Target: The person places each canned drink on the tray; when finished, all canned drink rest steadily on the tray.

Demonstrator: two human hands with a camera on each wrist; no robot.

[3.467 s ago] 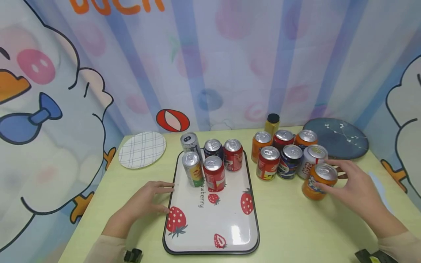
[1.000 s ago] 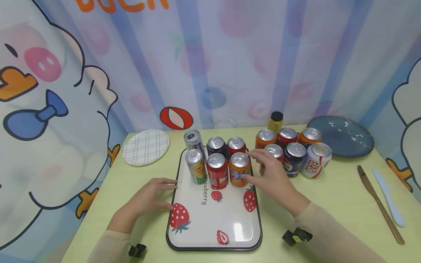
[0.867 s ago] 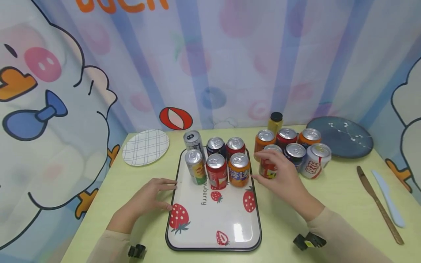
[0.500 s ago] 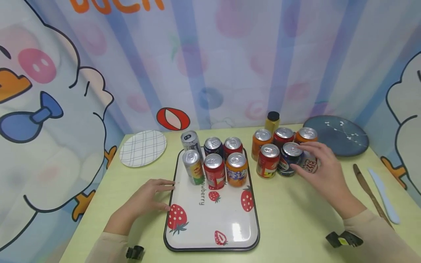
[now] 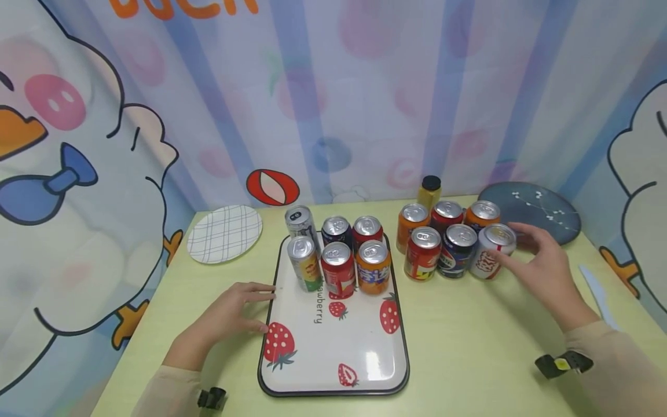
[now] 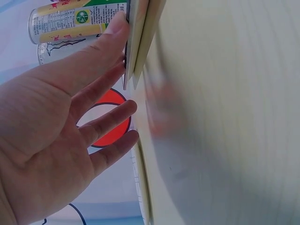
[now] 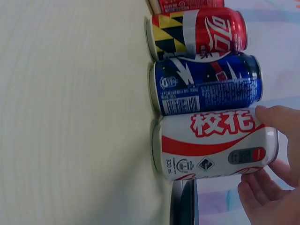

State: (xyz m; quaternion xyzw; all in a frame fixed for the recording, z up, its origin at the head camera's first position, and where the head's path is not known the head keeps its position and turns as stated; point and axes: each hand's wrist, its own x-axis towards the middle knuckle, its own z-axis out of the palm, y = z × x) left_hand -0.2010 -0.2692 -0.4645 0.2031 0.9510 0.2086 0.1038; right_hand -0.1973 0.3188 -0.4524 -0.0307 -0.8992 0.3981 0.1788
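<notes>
A white strawberry tray point(image 5: 354, 347) lies on the yellow-green table. Several cans stand at its far end, among them an orange can point(image 5: 373, 267) and a red can point(image 5: 337, 269). To the right, more cans stand grouped on the table. My right hand point(image 5: 508, 243) is at that group's right end, thumb in front and fingers behind a white can point(image 5: 490, 258). In the right wrist view the white can point(image 7: 211, 147) stands next to a blue can point(image 7: 206, 84), with my right hand point(image 7: 253, 150) curled round its top. My left hand point(image 5: 229, 315) rests flat against the tray's left rim point(image 6: 136, 42).
A plaid plate point(image 5: 225, 233) sits at the back left and a dark blue plate point(image 5: 537, 211) at the back right. A yellow bottle with a black cap point(image 5: 430, 194) stands behind the cans. A pale blue knife point(image 5: 596, 292) lies right of my hand. A cartoon curtain closes off the back.
My right hand carried the orange can onto the tray, let it go, then moved right across the table group to the white can. My left hand stayed at the tray's edge.
</notes>
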